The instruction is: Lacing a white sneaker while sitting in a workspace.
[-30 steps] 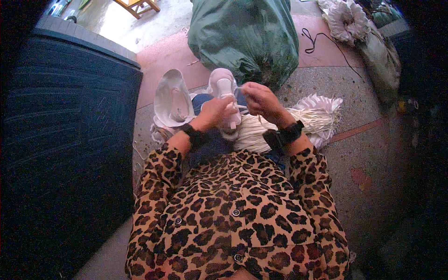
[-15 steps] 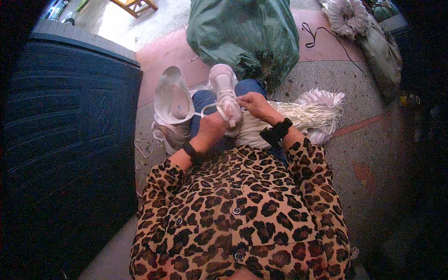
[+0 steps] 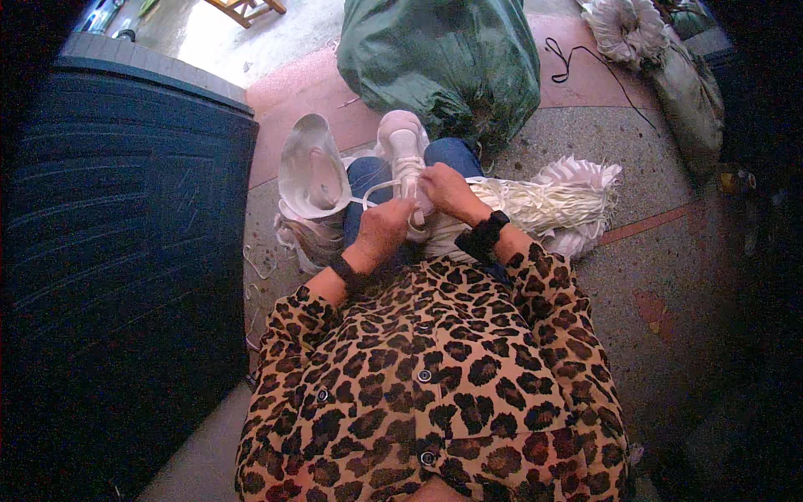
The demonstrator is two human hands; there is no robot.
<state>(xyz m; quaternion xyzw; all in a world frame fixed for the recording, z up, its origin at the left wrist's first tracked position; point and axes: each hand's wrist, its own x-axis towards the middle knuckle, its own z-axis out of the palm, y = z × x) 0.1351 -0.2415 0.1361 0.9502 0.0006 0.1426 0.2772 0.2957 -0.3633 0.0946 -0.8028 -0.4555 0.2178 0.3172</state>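
While pinching a white lace that runs leftward off the shoe, left hand closed over the near part of a white sneaker, grip clenched on the lace end. Right hand just beside it, fingers curled tight on the shoe's laced front, grasping lace or tongue there; cannot tell which from this angle. Sneaker resting on the lap, toe pointing away from the body, over blue jeans. Second white sneaker lying to the left, turned sole-up, touching the thigh and partly over a pale bundle on the floor. Bunch of cream-white laces spread to the right of the hands, lying on a white frilled bag on the speckled floor. Large green sack standing beyond the knees, just past the held shoe's toe. Dark ribbed bin filling the left side. Black bands on both wrists, leopard-print shirt below. Further back right, another white frilled bundle and a grey-green sack, with a black cord trailing across the reddish floor strip. Loose lace scraps on the floor near the bin.
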